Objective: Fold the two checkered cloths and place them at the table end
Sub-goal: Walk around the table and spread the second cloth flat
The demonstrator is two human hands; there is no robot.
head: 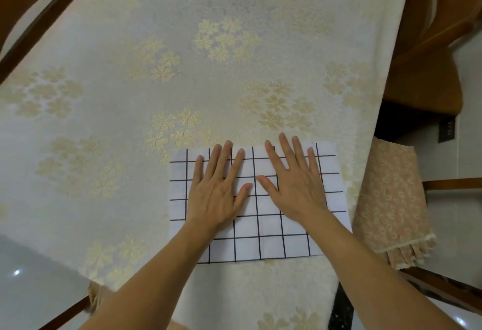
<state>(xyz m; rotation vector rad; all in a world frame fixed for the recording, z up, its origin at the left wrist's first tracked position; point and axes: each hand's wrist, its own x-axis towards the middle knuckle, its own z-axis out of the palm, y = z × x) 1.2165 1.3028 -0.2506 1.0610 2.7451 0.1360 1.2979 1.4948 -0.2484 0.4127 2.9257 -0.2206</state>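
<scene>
Both hands lie flat with no grip at all — the left hand (pixel 217 191) and the right hand (pixel 294 183) press with straight, spread fingers on the white cloth with thin black check lines (pixel 260 235). This folded rectangle rests near the front right part of the bench, on the cream tablecloth with pale gold flower pattern (pixel 130 68). I judge the palms press down to flatten the fold and keep the layers from sliding. Only one checkered cloth is visible. A beige flowered fabric (pixel 391 199) hangs just beside the bench edge — on a wooden chair (pixel 427 68), it seems.
</scene>
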